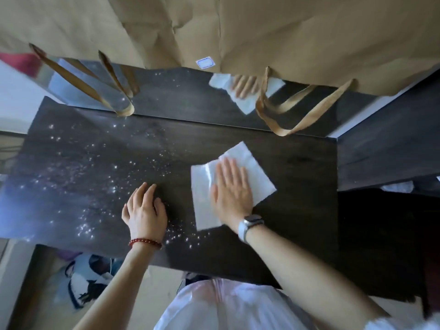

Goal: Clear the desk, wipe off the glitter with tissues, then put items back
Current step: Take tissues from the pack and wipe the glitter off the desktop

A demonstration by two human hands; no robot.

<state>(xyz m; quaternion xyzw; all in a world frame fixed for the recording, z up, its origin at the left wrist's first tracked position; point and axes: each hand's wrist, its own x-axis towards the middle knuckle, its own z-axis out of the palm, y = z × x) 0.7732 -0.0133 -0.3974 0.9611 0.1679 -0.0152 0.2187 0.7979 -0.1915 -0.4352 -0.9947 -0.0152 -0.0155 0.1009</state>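
Glitter [95,177] speckles the dark table [297,163] around and to the left of my left hand [145,210], which rests on the surface with fingers loosely bent, holding nothing. Just right of it, my right hand [232,189] presses flat, fingers straight, on a white tissue [252,167]. Beyond that hand, tan cloth straps [307,115] hang against a mirror [166,96].

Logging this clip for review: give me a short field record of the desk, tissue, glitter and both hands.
desk: dark wood, items cleared off
tissue: white, flat on desk, right of centre
right hand: flat, pressing tissue
left hand: resting on desk, holds nothing
glitter: scattered, mostly left and centre
stage: wiping under way
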